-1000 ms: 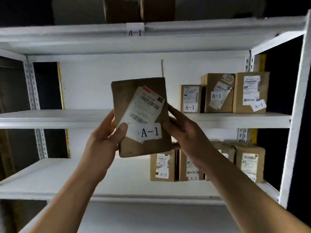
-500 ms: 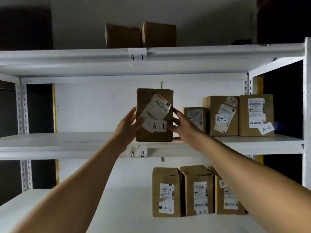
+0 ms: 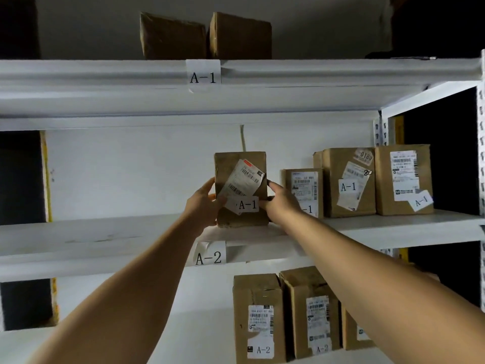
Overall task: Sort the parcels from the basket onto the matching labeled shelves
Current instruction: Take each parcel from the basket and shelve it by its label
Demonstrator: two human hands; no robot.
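Note:
A brown cardboard parcel (image 3: 240,174) with a shipping slip and a white "A-1" sticker stands upright on the middle shelf (image 3: 105,237). My left hand (image 3: 203,203) grips its left side, thumb on the front. My right hand (image 3: 282,202) holds its right side, fingers curled round the edge. Three other parcels marked A-1 (image 3: 349,182) stand to its right on the same shelf. The beam above bears an "A-1" label (image 3: 203,76), and the beam under the parcel bears an "A-2" label (image 3: 210,256).
Two brown boxes (image 3: 207,35) sit on the top shelf. Several parcels marked A-2 (image 3: 259,319) stand on the lower shelf at the right. White uprights (image 3: 481,153) frame the rack on the right. The middle shelf's left half is bare.
Both hands carried the parcel forward from in front of my chest and set it upright on the middle shelf. My view tilted upward.

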